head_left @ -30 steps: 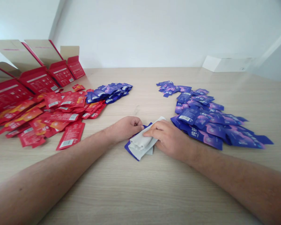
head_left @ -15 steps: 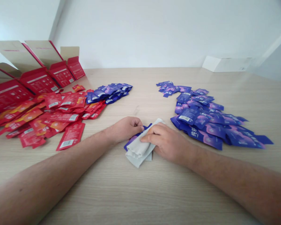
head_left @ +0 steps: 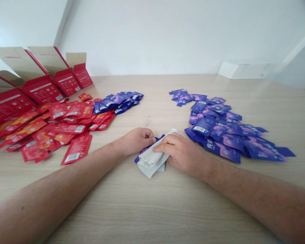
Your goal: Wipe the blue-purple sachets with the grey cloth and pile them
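Fingers of right hand point(head_left: 181, 152) closed on folded cloth point(head_left: 154, 157); left's point(head_left: 139, 140) nearly shut, touching purple packet point(head_left: 137, 160).

open red cartons point(head_left: 43, 90): row, far left, flaps raised | red-orange sachets point(head_left: 69, 128): loose heap beside cartons | white box point(head_left: 246, 70): far right, near pale wall point(head_left: 152, 37) | table point(head_left: 147, 213): light wood grain

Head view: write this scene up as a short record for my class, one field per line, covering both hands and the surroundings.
Left hand: curled, pinching edge of purple sachet
Right hand: holding folded white cloth over that sachet
Left side: heap of red sachets, smaller purple heap beside it
Behind red heap: open red cartons
Right side: larger purple heap
Back right: white box
Surface: wood-grain tabletop
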Demonstrator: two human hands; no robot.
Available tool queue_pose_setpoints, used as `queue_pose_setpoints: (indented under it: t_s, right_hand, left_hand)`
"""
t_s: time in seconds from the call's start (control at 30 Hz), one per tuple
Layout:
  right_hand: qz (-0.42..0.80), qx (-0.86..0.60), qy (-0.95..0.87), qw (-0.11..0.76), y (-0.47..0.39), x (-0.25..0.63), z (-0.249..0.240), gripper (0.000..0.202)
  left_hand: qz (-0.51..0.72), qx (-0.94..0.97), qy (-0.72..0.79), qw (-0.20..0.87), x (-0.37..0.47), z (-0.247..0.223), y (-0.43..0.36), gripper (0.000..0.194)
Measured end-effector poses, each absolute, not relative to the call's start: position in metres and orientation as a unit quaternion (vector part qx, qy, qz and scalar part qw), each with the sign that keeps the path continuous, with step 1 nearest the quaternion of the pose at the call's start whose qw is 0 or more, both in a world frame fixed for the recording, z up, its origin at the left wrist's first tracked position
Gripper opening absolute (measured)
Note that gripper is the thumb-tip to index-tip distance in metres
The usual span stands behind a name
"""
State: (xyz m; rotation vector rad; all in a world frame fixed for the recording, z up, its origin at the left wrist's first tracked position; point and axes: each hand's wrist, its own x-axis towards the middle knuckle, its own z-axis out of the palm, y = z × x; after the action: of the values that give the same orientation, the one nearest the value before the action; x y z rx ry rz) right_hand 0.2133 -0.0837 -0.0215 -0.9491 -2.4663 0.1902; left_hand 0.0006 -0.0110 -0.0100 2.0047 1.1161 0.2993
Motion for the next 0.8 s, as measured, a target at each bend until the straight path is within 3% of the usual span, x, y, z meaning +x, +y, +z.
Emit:
queue_pose_setpoints:
  t_s: [0.8]
  right_hand:
    - [0.060, -0.367, -0.894, 0.249, -0.0829, 0.2136, -0.0215, 0.038]
  left_hand:
    - [0.119, 0.786, 0.445, 0.413, 0.0009, -0.0094, -0.0118, 0.030]
